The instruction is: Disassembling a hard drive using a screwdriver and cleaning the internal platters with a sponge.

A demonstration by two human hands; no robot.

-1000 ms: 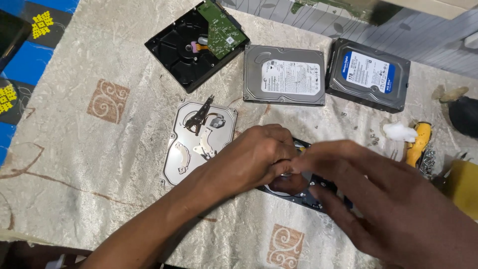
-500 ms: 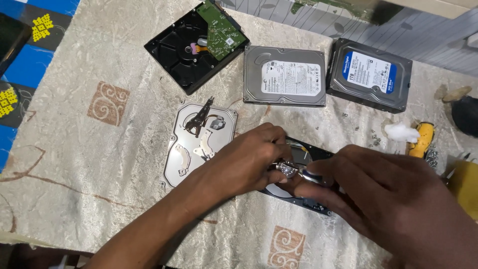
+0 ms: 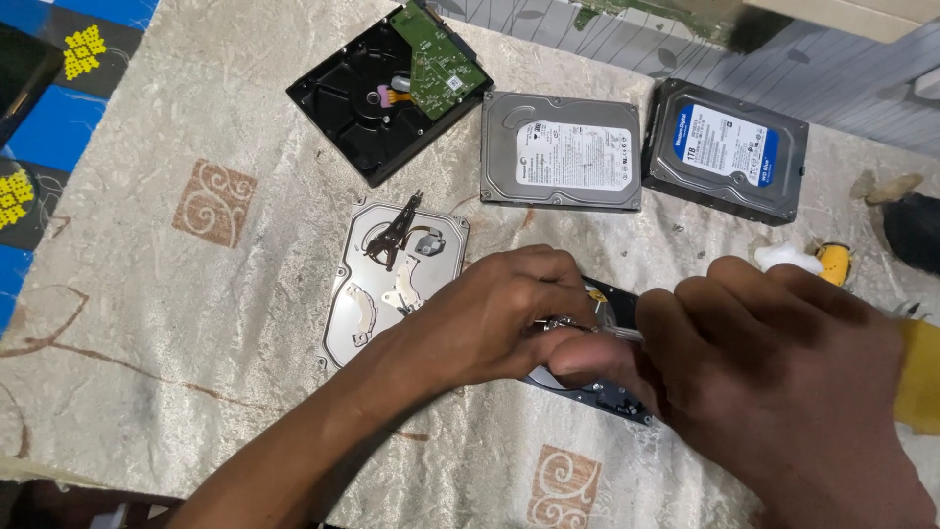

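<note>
My left hand [image 3: 480,318] rests on an opened dark hard drive [image 3: 602,387] near the middle of the table, its fingers curled over the drive's top. My right hand [image 3: 774,392] comes in from the right, fingertips pinching a small shiny metal part [image 3: 563,323] over the drive. Both hands hide most of the drive. Just left of my left hand lies a silver drive cover plate [image 3: 367,304] with a small actuator arm [image 3: 397,230] and loose metal bits on it.
An open black drive case [image 3: 352,108] with a green circuit board [image 3: 436,59] lies at the back. Two closed drives, one silver [image 3: 560,152] and one with a blue label [image 3: 725,147], sit to its right. A yellow-handled tool [image 3: 832,263] lies at right on the beige cloth [image 3: 176,323].
My right hand has moved left and closed in over the drive, its fingertips meeting my left hand's fingers at the small metal part. My left hand stayed in place.
</note>
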